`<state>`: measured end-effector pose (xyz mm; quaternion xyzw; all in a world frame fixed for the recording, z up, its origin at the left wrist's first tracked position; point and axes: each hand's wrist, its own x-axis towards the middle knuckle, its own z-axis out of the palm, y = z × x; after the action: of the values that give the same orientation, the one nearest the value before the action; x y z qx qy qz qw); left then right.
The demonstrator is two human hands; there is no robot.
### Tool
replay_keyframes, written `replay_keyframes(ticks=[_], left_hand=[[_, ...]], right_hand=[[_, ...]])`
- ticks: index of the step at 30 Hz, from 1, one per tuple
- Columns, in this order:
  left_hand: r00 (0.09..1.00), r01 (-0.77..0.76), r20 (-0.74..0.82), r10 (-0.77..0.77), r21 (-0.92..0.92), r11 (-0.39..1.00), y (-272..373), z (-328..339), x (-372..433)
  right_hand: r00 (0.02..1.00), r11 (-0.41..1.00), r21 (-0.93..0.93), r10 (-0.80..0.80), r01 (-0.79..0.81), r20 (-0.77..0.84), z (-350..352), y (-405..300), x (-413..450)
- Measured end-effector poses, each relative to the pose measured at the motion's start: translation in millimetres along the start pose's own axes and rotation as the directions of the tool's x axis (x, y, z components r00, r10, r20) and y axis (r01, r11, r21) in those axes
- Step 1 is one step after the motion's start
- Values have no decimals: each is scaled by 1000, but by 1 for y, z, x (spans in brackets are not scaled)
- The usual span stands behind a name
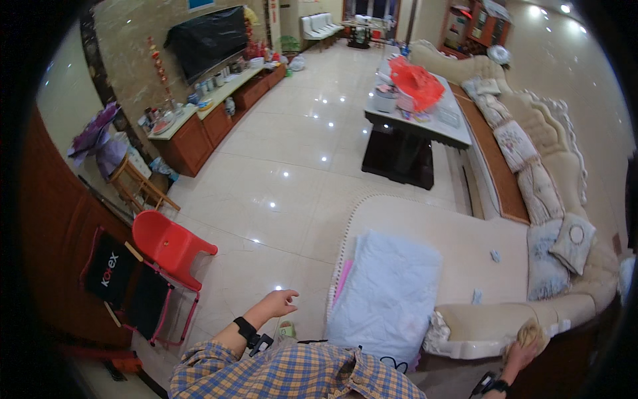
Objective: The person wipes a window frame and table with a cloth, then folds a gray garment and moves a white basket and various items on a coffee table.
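My right hand (526,351) is shut on a crumpled tan cloth (530,333), which rests against the white carved edge of the cream sofa's arm (486,330). My left hand (282,303) hangs over the tiled floor with its fingers apart and slightly curled, holding nothing. Between the two hands a folded pale blue sheet (384,294) lies on the sofa seat (463,234), with something pink showing at its left edge. Two small pale blue pieces lie on the seat, one (494,256) farther back and one (477,297) close to the sofa arm.
A red plastic chair (167,247) and a black folding chair (132,289) stand at the left, near a wooden stool (137,182). Ahead is a coffee table (448,132) bearing a red plastic bag (417,85). Cushions (516,142) line the sofa back. A long cabinet (184,142) runs along the left wall.
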<state>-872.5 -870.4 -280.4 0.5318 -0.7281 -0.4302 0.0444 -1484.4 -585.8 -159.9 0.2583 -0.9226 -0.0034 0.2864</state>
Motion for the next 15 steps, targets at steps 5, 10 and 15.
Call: replay_keyframes(ticks=[5, 10, 15], left_hand=[[1000, -3, 19, 4, -29, 1000, -53, -39, 3], [984, 161, -76, -161, -7, 987, -128, -98, -34], [947, 224, -196, -253, -158, 962, -168, -135, -46]], right_hand=[[994, 977, 202, -86, 72, 64, 27, -40, -92], [337, 353, 380, -180, -855, 924, -68, -200, -142], [327, 880, 454, -391, -141, 860, 20, -275, -217]])
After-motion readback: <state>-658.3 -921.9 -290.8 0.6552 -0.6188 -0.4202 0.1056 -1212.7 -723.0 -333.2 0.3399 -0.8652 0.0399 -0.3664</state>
